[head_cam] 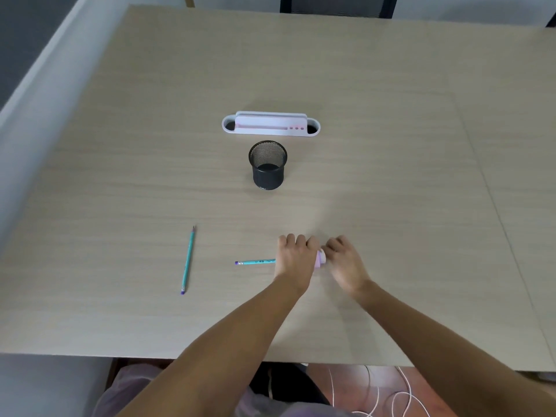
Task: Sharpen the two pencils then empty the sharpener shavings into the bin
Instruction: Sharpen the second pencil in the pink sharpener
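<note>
My left hand (294,257) is closed around a teal pencil (255,262) whose purple eraser end sticks out to the left. Its tip end is hidden under my fingers. A small pink and white sharpener (320,260) shows between the two hands, and my right hand (343,260) grips it from the right. The second teal pencil (188,260) lies loose on the table to the left, its point facing away from me. A black mesh cup (267,165), the bin, stands upright farther back at the centre.
A white and pink desk organiser (270,125) stands behind the mesh cup. The wooden table (391,176) reaches a near edge close to my body. White cables (391,395) lie on the floor below. A chair (337,6) stands at the far side.
</note>
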A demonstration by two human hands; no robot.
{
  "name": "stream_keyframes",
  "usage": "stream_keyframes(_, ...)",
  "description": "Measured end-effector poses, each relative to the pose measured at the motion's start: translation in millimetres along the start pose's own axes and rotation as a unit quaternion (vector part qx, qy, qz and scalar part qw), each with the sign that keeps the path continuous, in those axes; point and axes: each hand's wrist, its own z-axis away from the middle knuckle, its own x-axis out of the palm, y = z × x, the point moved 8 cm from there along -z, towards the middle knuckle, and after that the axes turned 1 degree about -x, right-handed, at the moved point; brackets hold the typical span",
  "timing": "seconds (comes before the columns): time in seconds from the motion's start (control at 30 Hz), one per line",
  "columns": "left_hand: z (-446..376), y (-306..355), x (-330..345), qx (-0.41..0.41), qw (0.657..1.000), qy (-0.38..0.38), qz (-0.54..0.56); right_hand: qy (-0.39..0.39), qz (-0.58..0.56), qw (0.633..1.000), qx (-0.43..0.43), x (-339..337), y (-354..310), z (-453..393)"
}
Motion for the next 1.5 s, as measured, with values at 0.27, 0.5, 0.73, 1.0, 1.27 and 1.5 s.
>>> stream_keyframes(0.27,0,2,2,0.014,1.000,-0.004,-0.024,0.056,-0.220,0.969,0.103,-5,1,70)
stream_keyframes(0.5,-5,0,-1,0.001,1.000,0.011,0.006,0.105,-0.104,0.989,0.027,-33,26,-8)
stream_keyframes(0.73,-2,1,0,-0.011,1.000,0.006,0.016,0.015,-0.022,0.999,0.028,26,3,22)
stream_keyframes(1.0,2,3,0,0.008,1.000,0.002,-0.018,0.059,-0.115,0.989,0.075,15,-7,65)
stream_keyframes(1.27,0,3,-3,0.008,1.000,0.008,-0.005,0.101,-0.177,0.976,0.079,-32,13,50)
stream_keyframes(1.5,-1,4,-1,0.002,1.000,0.027,-0.006,0.096,-0.158,0.974,0.132,-22,37,-2)
